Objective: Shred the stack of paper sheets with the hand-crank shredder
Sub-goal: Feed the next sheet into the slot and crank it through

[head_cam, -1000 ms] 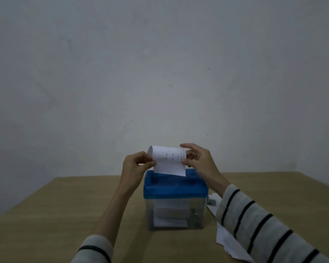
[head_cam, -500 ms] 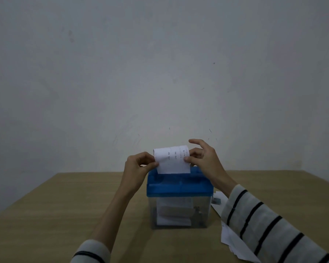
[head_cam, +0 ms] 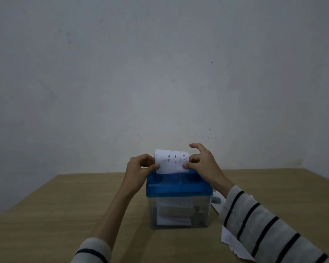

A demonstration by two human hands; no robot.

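place: plain room, perhaps office | cues: bare scuffed wall (head_cam: 160,73), wooden table (head_cam: 65,215)

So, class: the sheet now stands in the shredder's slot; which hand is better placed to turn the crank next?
Probably the right hand: the grey crank part shows at the shredder's right side, below that wrist. The left hand pinches the sheet opposite and can steady it.
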